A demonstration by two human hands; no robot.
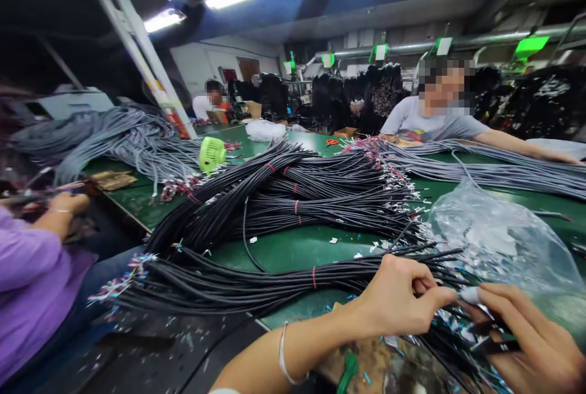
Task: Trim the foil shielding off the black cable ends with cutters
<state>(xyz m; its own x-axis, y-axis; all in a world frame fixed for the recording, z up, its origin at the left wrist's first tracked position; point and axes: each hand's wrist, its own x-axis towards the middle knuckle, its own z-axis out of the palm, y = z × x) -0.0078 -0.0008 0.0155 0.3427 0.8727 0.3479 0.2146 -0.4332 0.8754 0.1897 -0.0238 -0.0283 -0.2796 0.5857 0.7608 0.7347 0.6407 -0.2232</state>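
Observation:
My left hand [400, 302] is closed in a pinch on the end of a black cable at the near edge of the green table [293, 247]. Beside it my right hand [526, 339] is closed on a small dark tool, its thumb tip meeting the left fingers at a small white piece [469, 294]. Under both hands lies a bundle of black cables [238, 284] tied with a red band, their stripped ends pointing right.
A bigger heap of black cables [302, 192] fills the table's middle. A clear plastic bag [499, 241] lies at right. Grey cables [494, 168] lie before a seated person [434, 122] across the table. A person in purple [32, 278] sits at left. A green fan [212, 154] stands behind.

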